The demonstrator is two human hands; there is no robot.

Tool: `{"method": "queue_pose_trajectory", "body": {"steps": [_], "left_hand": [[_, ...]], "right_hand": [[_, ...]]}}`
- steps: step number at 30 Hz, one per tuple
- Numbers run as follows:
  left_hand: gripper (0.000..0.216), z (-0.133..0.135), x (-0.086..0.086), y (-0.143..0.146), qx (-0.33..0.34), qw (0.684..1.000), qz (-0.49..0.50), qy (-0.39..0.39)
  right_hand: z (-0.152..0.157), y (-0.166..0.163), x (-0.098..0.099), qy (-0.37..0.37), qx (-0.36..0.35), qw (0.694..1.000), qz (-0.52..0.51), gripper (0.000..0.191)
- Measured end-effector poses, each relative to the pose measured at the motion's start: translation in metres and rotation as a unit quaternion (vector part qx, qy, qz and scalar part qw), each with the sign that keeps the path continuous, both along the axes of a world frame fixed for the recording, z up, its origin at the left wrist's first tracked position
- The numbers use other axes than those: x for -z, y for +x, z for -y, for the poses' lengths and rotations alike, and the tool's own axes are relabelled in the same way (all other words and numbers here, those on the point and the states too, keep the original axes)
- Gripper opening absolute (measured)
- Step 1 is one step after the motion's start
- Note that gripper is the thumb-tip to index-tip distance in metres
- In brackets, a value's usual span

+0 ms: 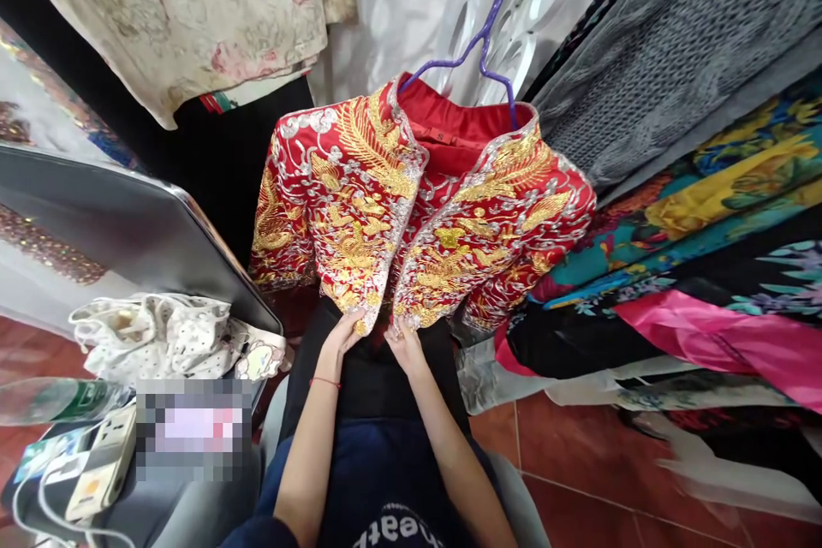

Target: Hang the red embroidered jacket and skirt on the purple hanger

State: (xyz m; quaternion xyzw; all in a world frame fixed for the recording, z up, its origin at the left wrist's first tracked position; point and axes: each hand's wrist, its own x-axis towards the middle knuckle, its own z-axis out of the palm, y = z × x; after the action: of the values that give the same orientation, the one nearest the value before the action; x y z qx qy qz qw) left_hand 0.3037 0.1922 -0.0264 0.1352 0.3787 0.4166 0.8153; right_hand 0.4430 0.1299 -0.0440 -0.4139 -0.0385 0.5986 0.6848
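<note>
A red jacket (360, 223) with gold and silver embroidery hangs before me from a purple hanger (483, 38). Its front is parted, and the red lining shows inside the collar. My left hand (347, 332) pinches the lower corner of the left front panel. The lower corner of the other panel is between the fingers of my right hand (406, 347). Both hands are close together above my lap, with a narrow gap between the two hems. A thin red string bracelet (325, 382) circles my left wrist.
Colourful garments and a grey knit (681, 60) hang close on the right. A floral cream garment (211, 8) hangs at upper left. Left of me are a dark panel (128, 223), a dotted cloth bag (167, 334), a plastic bottle (57, 401) and a power strip (103, 462) with cables.
</note>
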Motion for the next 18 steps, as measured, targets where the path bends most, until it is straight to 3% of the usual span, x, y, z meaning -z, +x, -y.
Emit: {"method": "queue_pose_trajectory", "body": {"steps": [8, 18], "left_hand": [[0.063, 0.013, -0.006, 0.022, 0.023, 0.998, -0.047, 0.023], [0.022, 0.015, -0.019, 0.015, 0.078, 0.995, -0.057, -0.012]], "right_hand": [[0.006, 0.013, -0.007, -0.033, 0.019, 0.998, 0.056, 0.042], [0.014, 0.008, -0.021, 0.011, -0.040, 0.998, 0.048, 0.036]]}}
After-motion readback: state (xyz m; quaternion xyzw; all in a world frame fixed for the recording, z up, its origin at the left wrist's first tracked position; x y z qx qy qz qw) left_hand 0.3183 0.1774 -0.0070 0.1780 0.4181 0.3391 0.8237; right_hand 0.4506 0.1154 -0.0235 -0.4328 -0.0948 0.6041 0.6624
